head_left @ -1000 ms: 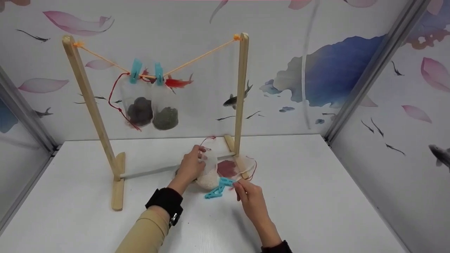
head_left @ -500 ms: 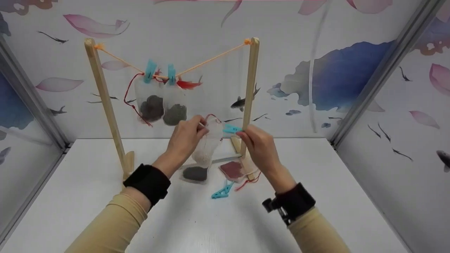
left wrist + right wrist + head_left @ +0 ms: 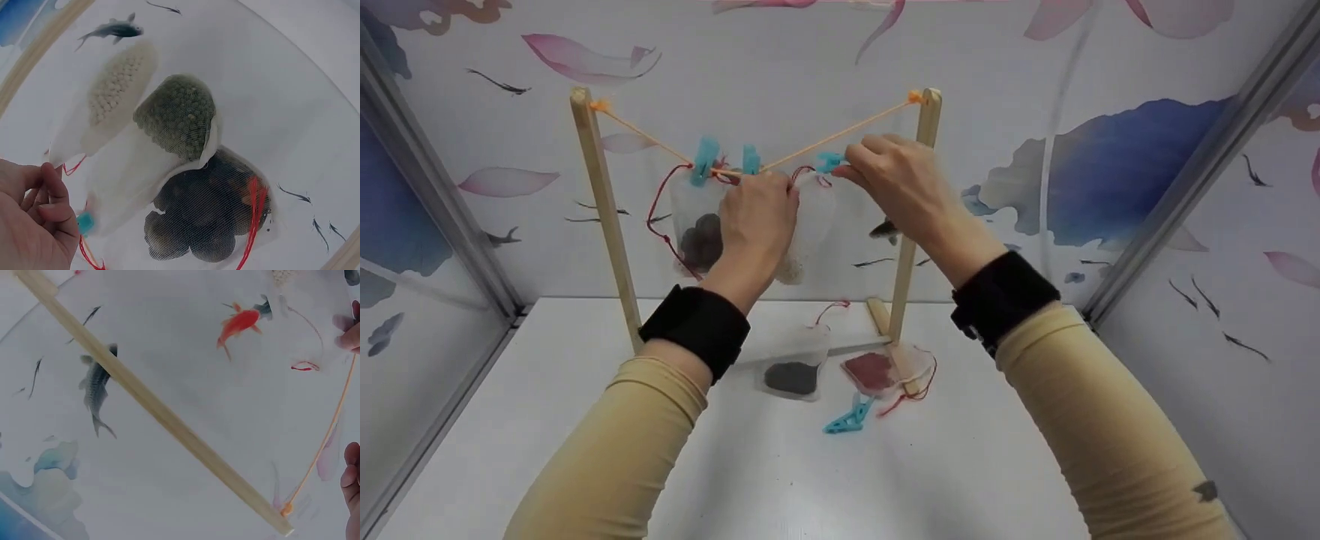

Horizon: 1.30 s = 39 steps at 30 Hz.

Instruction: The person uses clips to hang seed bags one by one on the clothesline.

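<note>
My left hand (image 3: 759, 217) pinches the top corner of a drawstring mesh bag of white bead-like grains (image 3: 115, 90), holding it up beside the orange cord (image 3: 840, 136). To its right, my right hand (image 3: 904, 184) pinches a blue clothespin (image 3: 830, 162), close to the bag's top and its red string. Two other mesh bags hang from the cord by blue clothespins (image 3: 705, 161). One has dark, flat pieces (image 3: 197, 208) inside; the other has green beans or similar grains (image 3: 180, 115). In the head view my left hand covers much of the green-filled bag.
Wooden posts (image 3: 606, 217) stand either side, joined low by a grey rod (image 3: 859, 346). On the white table lie a bag with black contents (image 3: 791, 377), a bag with dark red contents (image 3: 871, 373) and blue clothespin pieces (image 3: 847, 420). A patterned wall stands behind.
Both hands have risen from the table to the cord. The left has lifted the white-filled bag; the right has picked up a blue clothespin and carried it up.
</note>
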### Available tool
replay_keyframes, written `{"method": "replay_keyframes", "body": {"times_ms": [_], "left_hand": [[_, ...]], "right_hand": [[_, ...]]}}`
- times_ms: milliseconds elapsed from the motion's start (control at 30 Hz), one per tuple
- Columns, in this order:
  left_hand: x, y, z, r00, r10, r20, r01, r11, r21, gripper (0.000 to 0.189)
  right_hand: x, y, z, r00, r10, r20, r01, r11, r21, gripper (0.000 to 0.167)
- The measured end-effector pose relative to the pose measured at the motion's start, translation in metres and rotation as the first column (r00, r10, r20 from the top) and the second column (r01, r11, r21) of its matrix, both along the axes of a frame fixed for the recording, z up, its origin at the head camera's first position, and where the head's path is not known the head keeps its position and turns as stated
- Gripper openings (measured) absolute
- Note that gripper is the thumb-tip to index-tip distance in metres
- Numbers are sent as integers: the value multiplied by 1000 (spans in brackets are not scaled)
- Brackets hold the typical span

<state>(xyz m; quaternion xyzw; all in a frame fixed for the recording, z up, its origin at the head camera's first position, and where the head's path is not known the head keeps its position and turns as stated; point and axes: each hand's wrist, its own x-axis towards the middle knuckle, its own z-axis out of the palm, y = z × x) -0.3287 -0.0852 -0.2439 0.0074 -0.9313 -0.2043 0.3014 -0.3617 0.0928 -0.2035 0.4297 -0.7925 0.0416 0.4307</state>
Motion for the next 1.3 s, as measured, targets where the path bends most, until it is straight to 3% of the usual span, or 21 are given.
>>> {"method": "replay_keyframes", "body": {"times_ms": [267, 500, 600, 767, 833, 1033, 1300], "left_hand": [[-5, 0, 1, 997, 17, -77, -18, 1000, -8, 24], [-10, 2, 0, 993, 43, -114, -49, 997, -54, 22], [-10, 3, -2, 989, 31, -143, -41, 997, -70, 21], [-9, 0, -10, 982, -6, -191, -14, 995, -102, 18], [-9, -2, -11, 980, -12, -197, -6, 996, -93, 19], [-9, -12, -16, 970, -69, -234, 61, 997, -40, 21], [-5, -17, -42, 921, -193, -338, 156, 979, -135, 20]], "right_hand": [[0, -29, 18, 979, -192, 70, 177, 968, 178, 34], [-4, -33, 28, 969, -222, 107, 182, 937, 297, 33], [-2, -35, 29, 964, -253, 79, 210, 911, 355, 35], [0, -40, 25, 941, -337, -27, 313, 837, 450, 39], [-1, -41, 21, 933, -357, -56, 343, 826, 448, 41], [-6, -43, 9, 931, -360, -64, 357, 859, 367, 45], [-8, -40, -14, 948, -318, 21, 304, 922, 241, 51]]}}
